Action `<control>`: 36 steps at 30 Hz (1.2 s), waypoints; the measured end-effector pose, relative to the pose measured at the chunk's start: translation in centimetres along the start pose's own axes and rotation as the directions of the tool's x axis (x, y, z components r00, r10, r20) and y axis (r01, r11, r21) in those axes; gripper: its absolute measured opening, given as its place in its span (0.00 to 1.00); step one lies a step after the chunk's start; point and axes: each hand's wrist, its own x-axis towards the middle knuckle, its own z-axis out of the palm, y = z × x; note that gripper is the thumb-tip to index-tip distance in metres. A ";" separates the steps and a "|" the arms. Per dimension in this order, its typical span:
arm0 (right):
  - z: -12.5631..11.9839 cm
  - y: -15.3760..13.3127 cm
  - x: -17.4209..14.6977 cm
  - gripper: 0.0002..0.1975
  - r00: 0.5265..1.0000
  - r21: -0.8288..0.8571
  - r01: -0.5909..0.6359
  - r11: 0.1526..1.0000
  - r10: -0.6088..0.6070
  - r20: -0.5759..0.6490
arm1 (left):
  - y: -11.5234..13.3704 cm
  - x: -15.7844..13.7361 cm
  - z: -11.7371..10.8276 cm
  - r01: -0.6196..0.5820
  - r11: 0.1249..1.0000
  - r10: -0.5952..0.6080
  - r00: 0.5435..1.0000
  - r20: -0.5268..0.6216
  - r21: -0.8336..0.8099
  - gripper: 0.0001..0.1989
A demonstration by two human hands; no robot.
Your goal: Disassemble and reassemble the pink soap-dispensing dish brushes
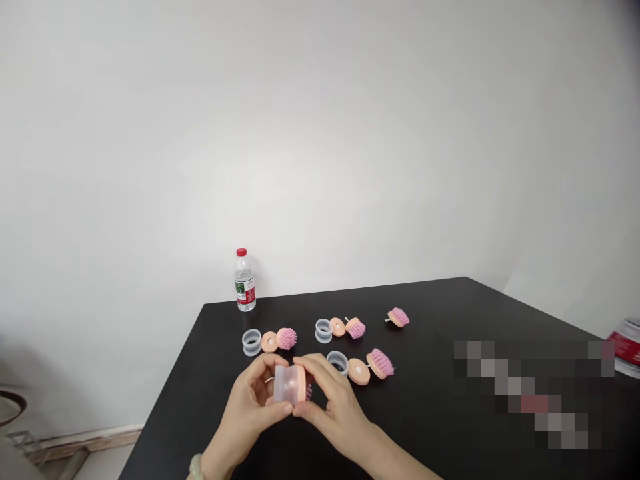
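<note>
Both hands [295, 400] raised together, fingers curled around a clear-capped brush [290, 384].

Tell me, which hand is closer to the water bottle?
Left. The left hand sits below the water bottle, nearly in line with it. The right hand is farther off to the right, both gripping the brush assembly.

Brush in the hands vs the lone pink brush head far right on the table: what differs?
The held brush has a clear cup joined to its peach disc; the lone brush head has no cup. The held brush is gripped off the table by the left hand and right hand; the lone one lies untouched on the black table. Both have pink bristles on a peach base.
</note>
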 end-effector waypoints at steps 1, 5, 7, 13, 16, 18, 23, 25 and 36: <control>-0.1 0.1 -0.2 0.25 0.999 -0.014 0.046 0.999 -0.046 -0.012 | -0.2 0.0 0.1 -0.004 0.999 0.005 1.000 -0.007 0.033 0.23; -0.5 0.3 -1.1 0.20 0.977 -0.111 0.212 0.971 -0.213 0.005 | -0.8 -0.2 0.6 0.028 0.998 -0.028 1.000 -0.006 0.060 0.22; -0.4 0.6 -1.5 0.25 0.979 -0.135 0.203 0.970 -0.201 0.028 | -0.7 -0.2 0.8 0.046 0.998 -0.046 0.999 -0.005 0.049 0.22; -0.1 1.2 -1.9 0.40 1.000 0.015 0.012 1.000 -0.012 -0.005 | -0.1 -0.2 0.8 0.021 0.992 -0.017 0.999 -0.033 0.121 0.22; -0.1 0.8 -1.6 0.26 1.000 0.014 0.006 1.000 -0.006 -0.015 | -0.1 -0.1 0.9 0.028 0.986 -0.023 0.999 -0.032 0.165 0.20; -0.2 0.4 -1.4 0.23 0.998 -0.018 0.049 0.999 -0.050 -0.037 | -0.3 0.0 1.2 0.043 0.982 -0.036 0.999 -0.039 0.184 0.19; -0.8 -0.5 -1.5 0.24 0.943 -0.191 0.317 0.929 -0.331 -0.043 | -0.8 0.0 1.4 0.082 0.996 -0.078 0.993 -0.087 0.046 0.23; -1.6 -0.6 -1.6 0.28 0.904 -0.293 0.393 0.872 -0.424 -0.050 | -0.7 0.0 1.0 0.105 0.993 -0.111 0.980 -0.164 -0.047 0.24; -17.0 11.4 -2.4 0.25 0.793 -0.565 -0.543 0.621 0.158 -0.588 | -0.2 0.5 -0.6 0.118 0.964 -0.035 0.946 -0.323 0.239 0.32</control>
